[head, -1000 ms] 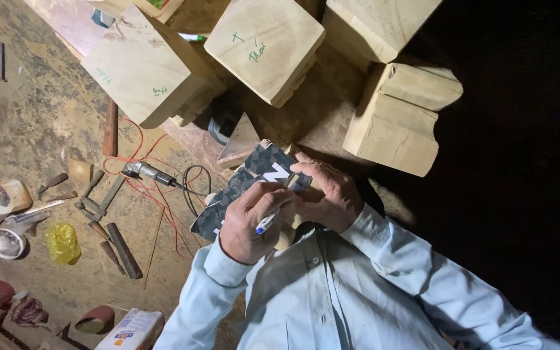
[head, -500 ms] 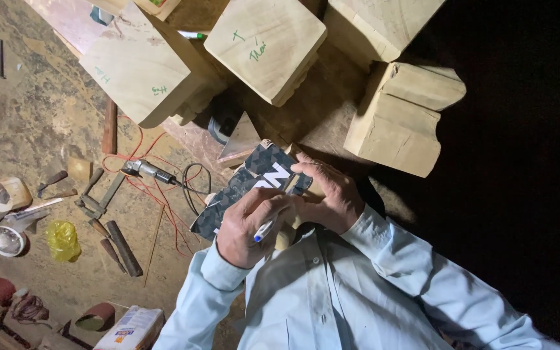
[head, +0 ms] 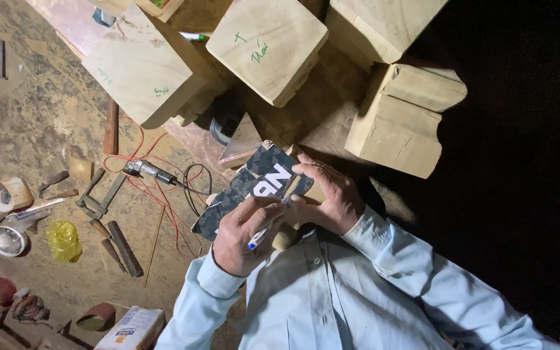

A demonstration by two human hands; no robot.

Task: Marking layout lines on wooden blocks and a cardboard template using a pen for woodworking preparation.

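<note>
Pale wooden blocks (head: 268, 48) look rough-sawn and matt; the dark patterned card (head: 247, 188) seems smooth paperboard; the pen (head: 264, 234) is glossy plastic; the shirt (head: 351, 298) is soft matt cloth

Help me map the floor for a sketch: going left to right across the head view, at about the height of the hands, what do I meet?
Yellow plastic bag → dark wooden-handled tool → red wire → hand holding a pen → hand on the dark patterned book → pale wooden block.
</note>
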